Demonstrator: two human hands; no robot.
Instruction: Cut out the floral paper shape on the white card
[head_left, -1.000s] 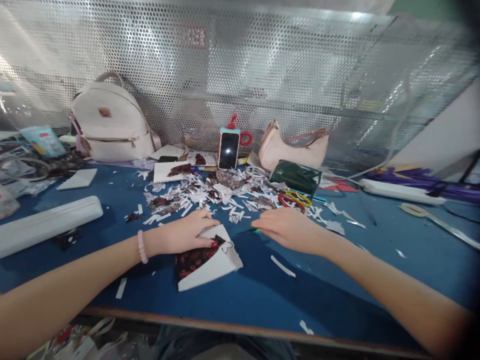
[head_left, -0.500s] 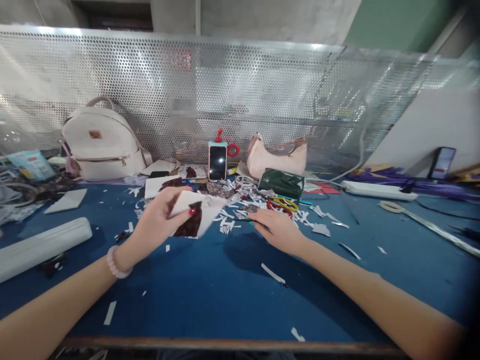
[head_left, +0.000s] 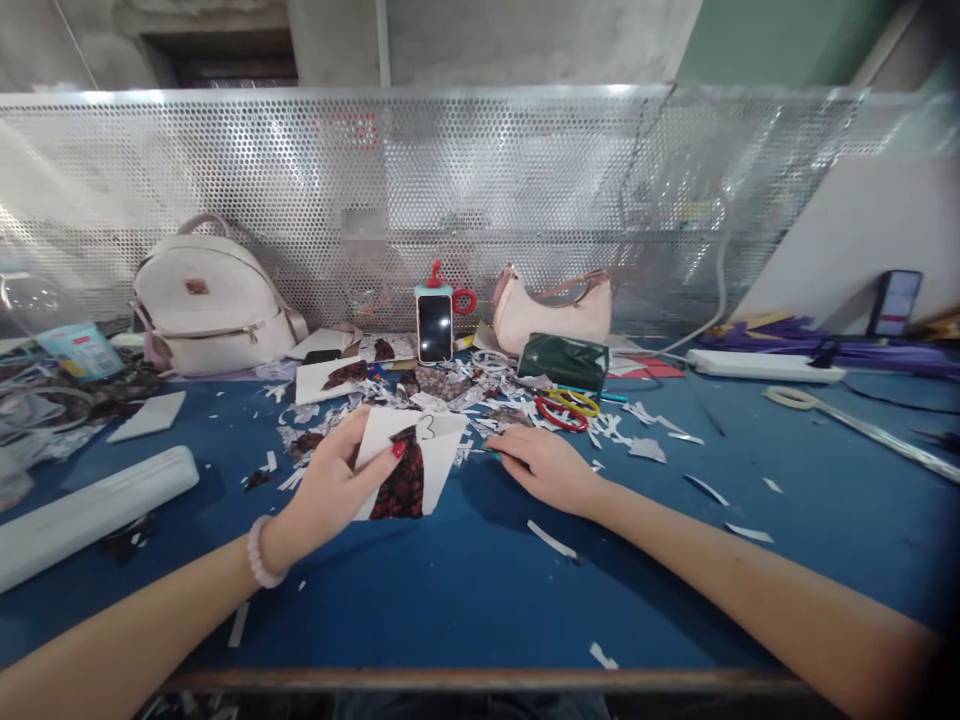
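My left hand [head_left: 335, 480], with a beaded bracelet at the wrist, pinches a white paper card [head_left: 445, 450] above the blue table. A dark red patterned fabric piece [head_left: 402, 488] lies against the card under my thumb, and a handwritten "3" shows near the top edge. My right hand [head_left: 551, 470] rests low over the table, fingers curled together. From its fingertips pokes a thin green tool [head_left: 491, 452]; the rest is hidden, so its kind is unclear. Red-handled scissors [head_left: 561, 414] and yellow-handled scissors [head_left: 577, 402] lie just beyond this hand, among white paper scraps [head_left: 469, 385].
Toward the back stand a white backpack [head_left: 210, 300], an upright phone [head_left: 435, 328], a pale handbag [head_left: 555, 315] and a dark green pouch [head_left: 564, 362]. A long white roll [head_left: 97, 515] lies at left, a white power strip [head_left: 761, 366] at right. Perforated metal mesh [head_left: 450, 170] rises behind.
My left hand has moved right and slightly toward me, turning the card so that its "3" and fabric piece face me. My right hand has shifted slightly, still beside the scraps.
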